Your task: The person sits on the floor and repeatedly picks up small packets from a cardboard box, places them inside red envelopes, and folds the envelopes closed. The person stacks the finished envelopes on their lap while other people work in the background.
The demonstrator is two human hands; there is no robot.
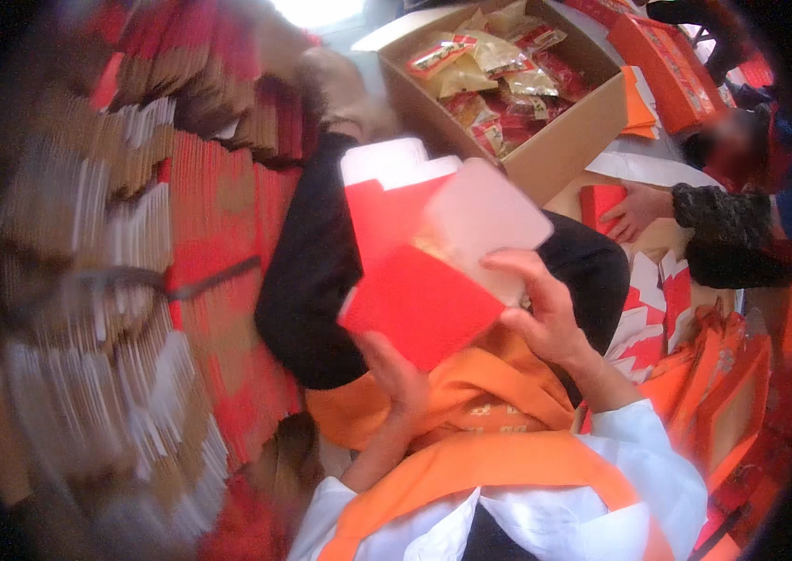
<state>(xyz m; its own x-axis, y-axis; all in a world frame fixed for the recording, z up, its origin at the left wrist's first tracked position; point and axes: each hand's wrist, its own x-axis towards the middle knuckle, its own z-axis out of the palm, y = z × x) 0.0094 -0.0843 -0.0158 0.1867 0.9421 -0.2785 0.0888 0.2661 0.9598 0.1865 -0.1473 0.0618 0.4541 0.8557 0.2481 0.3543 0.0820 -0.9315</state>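
Observation:
A red cardboard box (424, 304) with a pale pinkish-white flap (489, 215) standing out from it is held over my lap. My left hand (394, 372) supports its near left corner, with the fingers mostly hidden beneath. At the right side, my right hand (545, 313) grips the edge between thumb and fingers, close to the flap. Just beyond lie more red and white card pieces (382, 187), partly covered by the box. Something yellowish shows in the gap under the flap, too blurred to name.
Flattened red, white and brown cartons (214, 224) are stacked along the left. A brown cardboard box (569, 140) of packaged snacks (499, 61) stands ahead. To the right, another person's hand (641, 210) holds a small red box (601, 204). Orange bags (704, 374) lie at right.

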